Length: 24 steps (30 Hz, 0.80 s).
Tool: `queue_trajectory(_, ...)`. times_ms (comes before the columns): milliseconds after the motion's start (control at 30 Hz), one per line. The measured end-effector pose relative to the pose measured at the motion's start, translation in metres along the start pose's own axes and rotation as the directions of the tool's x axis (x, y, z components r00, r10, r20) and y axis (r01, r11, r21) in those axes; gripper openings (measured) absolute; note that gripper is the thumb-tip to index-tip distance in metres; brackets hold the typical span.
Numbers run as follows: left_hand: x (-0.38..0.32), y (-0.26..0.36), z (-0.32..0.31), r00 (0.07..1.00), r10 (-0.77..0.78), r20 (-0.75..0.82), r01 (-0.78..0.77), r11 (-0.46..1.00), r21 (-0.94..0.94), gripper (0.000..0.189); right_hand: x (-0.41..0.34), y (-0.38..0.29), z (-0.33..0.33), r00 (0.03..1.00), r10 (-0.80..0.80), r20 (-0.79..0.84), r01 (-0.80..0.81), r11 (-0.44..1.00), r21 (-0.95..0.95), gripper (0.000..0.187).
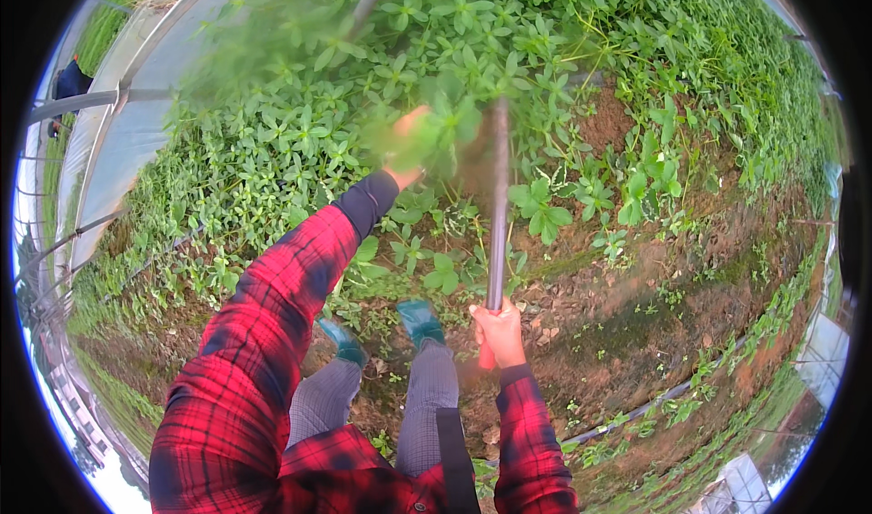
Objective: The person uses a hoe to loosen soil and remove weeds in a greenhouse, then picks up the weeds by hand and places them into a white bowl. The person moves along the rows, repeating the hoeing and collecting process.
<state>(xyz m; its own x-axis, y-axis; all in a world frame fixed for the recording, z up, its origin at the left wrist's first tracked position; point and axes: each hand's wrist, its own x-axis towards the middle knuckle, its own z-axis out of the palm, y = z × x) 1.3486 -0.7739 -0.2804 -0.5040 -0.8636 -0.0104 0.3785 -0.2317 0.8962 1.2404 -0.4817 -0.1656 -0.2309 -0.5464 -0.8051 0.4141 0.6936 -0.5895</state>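
My right hand [501, 330] is closed round the lower end of a long pole-like handle [499, 207], close above its reddish tip. The handle runs up and away from me, and its far end is hidden among green leafy plants [402, 71]. My left hand [407, 143] reaches forward to the left of the handle, partly covered by blurred green leaves [443, 129]; whether its fingers hold them I cannot tell. Strawberry-like leaves [545, 211] grow low from brown soil just right of the handle.
My feet in green boots [420, 320] stand on the soil. A metal frame tube [146, 96] and plastic sheeting [146, 146] border the bed at the left. A thin pipe or hose [637, 412] lies along the ground at lower right. Dark clothing, perhaps a person's [70, 81], shows at far left.
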Motion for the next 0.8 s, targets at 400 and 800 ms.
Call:
queue_trajectory(400,0.027,0.080,0.046,0.995,-0.068,-0.066,0.074,0.993,0.093,0.028,0.013,0.001,0.004,0.992,0.049,0.113,-0.083,0.945,0.317,0.016)
queue_trajectory(800,-0.006,0.227,0.033,0.991,0.088,0.101,-0.033,0.889,-0.456,0.031,0.019,0.007,-0.004,0.990,0.088,0.109,-0.112,0.966,0.234,0.017)
